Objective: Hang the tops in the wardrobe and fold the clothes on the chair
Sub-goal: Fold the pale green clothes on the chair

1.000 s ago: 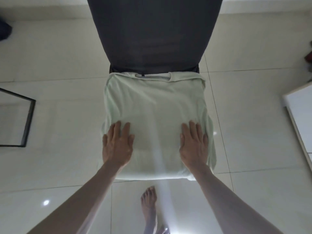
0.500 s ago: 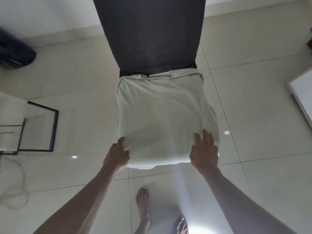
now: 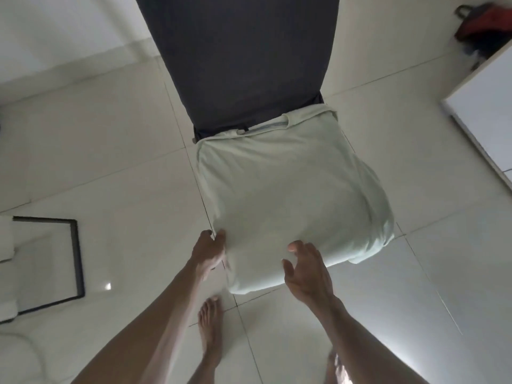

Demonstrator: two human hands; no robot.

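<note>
The left hand (image 3: 208, 252) grips the near corner of the pale green folded cotton top (image 3: 288, 200); the right hand (image 3: 306, 268) hovers loose-fingered (touching nothing), so a one-sided lift may undo the fold.

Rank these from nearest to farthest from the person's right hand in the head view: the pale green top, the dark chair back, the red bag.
From the right hand:
1. Pale green top, directly under the hand on the seat.
2. Dark chair back, upright beyond the top.
3. Red bag, on the floor at the far upper right.
</note>
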